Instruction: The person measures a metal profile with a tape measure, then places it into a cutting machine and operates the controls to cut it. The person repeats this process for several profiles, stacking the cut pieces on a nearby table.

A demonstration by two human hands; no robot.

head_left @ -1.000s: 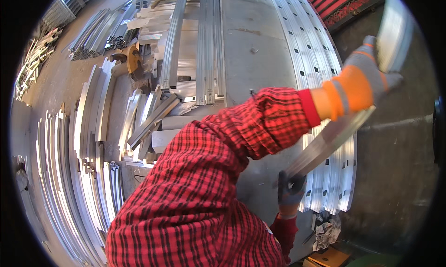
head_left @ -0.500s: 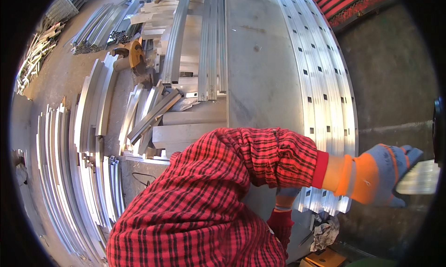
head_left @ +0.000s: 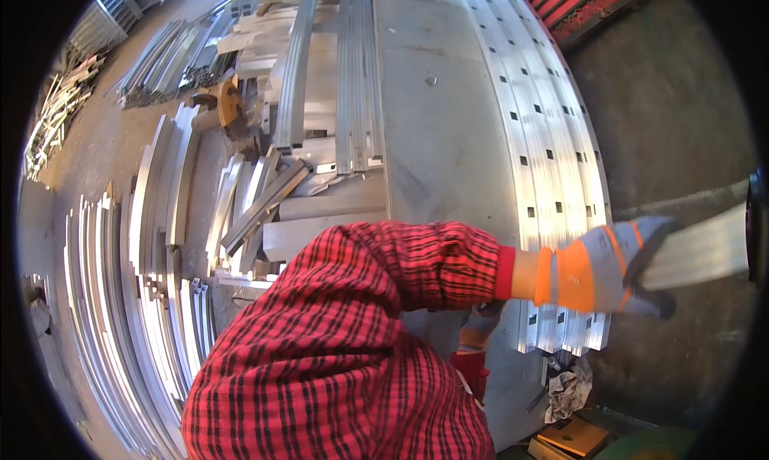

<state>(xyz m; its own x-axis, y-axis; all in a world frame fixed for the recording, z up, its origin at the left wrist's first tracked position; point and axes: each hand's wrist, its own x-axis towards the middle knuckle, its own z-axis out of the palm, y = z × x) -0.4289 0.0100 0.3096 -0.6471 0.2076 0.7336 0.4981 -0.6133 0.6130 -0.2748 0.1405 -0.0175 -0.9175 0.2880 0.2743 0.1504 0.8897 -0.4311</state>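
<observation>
My left arm, in a red and black checked sleeve, reaches across to the right. At its end my left hand (head_left: 593,268), in a grey and orange glove, is closed around the near end of a silver metal profile (head_left: 697,252). The profile is blurred and runs off past the dark right rim. Below the left forearm, my right hand (head_left: 479,325) shows only in part, in a similar glove, by the metal table (head_left: 448,140). Its fingers are mostly hidden, so what it holds, if anything, does not show. Beside both hands lie long silver profiles with square holes (head_left: 553,188).
Left of the table are stacked long profiles (head_left: 360,84), short offcuts (head_left: 264,208) and a yellow cutting saw (head_left: 232,108). More bars (head_left: 100,300) lie on the floor at far left. A crumpled wrapper (head_left: 569,392) and an orange box (head_left: 575,436) are at lower right.
My left hand has moved left and up with the profile, and more of the profile now shows. My right hand has shifted slightly up and left.
</observation>
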